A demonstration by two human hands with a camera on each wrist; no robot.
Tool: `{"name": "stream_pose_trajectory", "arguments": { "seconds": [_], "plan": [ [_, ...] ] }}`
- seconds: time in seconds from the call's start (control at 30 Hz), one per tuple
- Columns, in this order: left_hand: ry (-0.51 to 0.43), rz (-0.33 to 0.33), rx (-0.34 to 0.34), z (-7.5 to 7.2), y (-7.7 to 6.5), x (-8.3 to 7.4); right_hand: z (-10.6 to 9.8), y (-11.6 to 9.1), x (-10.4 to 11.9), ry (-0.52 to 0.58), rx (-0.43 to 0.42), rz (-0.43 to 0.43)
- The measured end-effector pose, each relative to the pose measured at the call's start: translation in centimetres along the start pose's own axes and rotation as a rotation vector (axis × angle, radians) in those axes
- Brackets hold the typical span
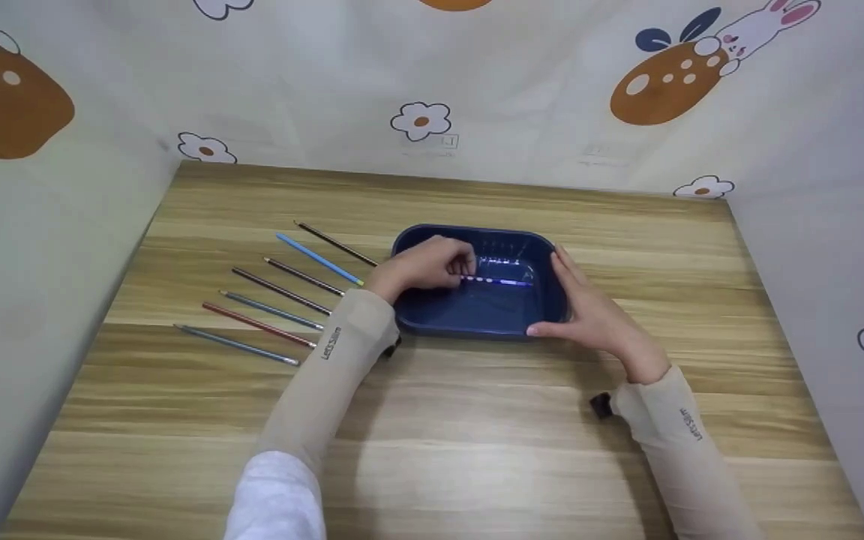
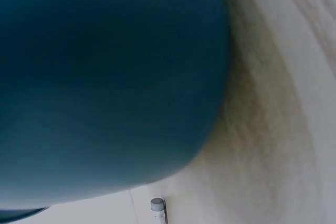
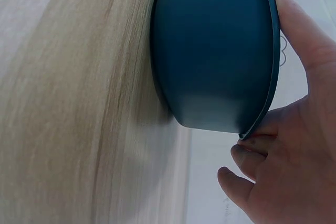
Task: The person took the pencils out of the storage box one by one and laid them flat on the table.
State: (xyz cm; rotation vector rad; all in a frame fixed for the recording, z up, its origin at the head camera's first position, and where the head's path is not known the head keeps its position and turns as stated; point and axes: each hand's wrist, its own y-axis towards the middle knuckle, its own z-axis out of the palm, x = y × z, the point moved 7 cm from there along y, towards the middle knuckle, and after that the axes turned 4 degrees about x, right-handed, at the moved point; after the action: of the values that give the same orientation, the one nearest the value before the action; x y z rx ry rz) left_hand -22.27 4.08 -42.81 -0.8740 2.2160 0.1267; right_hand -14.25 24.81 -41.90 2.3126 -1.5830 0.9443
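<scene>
A dark blue plastic basin (image 1: 469,330) sits on the wooden table. My left hand (image 1: 430,262) reaches over its left side, fingers curled, and pinches one end of a purple-blue pencil with white spots (image 1: 503,282) low inside the basin. My right hand (image 1: 589,315) grips the basin's right end, thumb on the near rim and fingers along the right edge. In the right wrist view this hand (image 3: 294,156) holds the rim of the basin (image 3: 215,51). Only the basin's outer wall (image 2: 110,93) fills most of the left wrist view; the left hand is hidden there.
Several pencils lie in a slanted row left of the basin, among them a light blue one (image 1: 319,259), a red one (image 1: 256,323) and a grey-blue one (image 1: 237,345) nearest me. Patterned cloth walls (image 1: 312,82) enclose the table (image 1: 439,450) at the back and sides.
</scene>
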Motion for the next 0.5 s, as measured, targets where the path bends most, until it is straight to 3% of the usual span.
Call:
{"name": "stream_pose_trajectory", "arguments": {
  "seconds": [0.5],
  "plan": [
    [-0.066,0.050,-0.042,-0.9,-0.9,-1.4,0.0,0.1,0.0,-0.011,-0.004,0.000]
  ]
}}
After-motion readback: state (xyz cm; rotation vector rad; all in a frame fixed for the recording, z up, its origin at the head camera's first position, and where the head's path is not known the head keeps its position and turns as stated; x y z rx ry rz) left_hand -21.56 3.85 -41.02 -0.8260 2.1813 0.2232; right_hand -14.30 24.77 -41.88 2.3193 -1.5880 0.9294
